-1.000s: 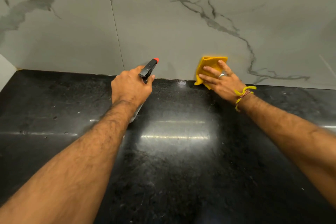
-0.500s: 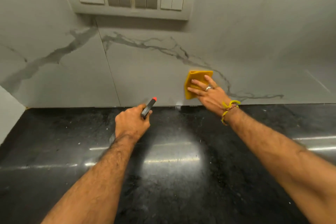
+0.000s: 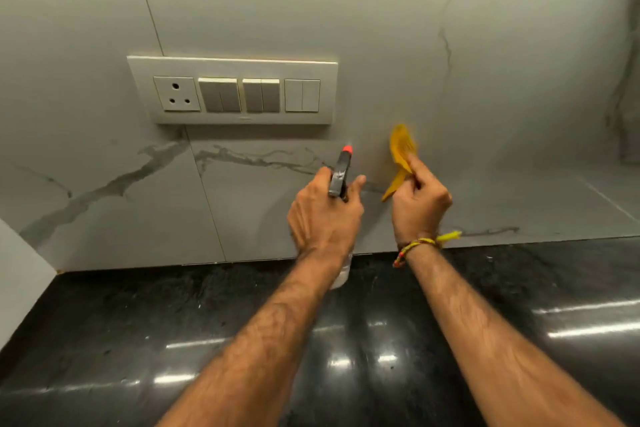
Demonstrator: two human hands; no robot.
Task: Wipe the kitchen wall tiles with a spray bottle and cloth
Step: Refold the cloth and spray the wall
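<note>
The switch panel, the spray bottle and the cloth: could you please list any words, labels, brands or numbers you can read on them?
None can be read.
Switch panel: a small mark at its lower edge, too small to read.
Spray bottle, gripped by the left hand: no label in view.
Yellow cloth, held in the right hand: blurred, no print seen.

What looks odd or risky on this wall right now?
The spray bottle in the left hand points its orange nozzle just below the switch plate with its open socket. Spray could reach it. Nothing looks spilled or broken.
</note>
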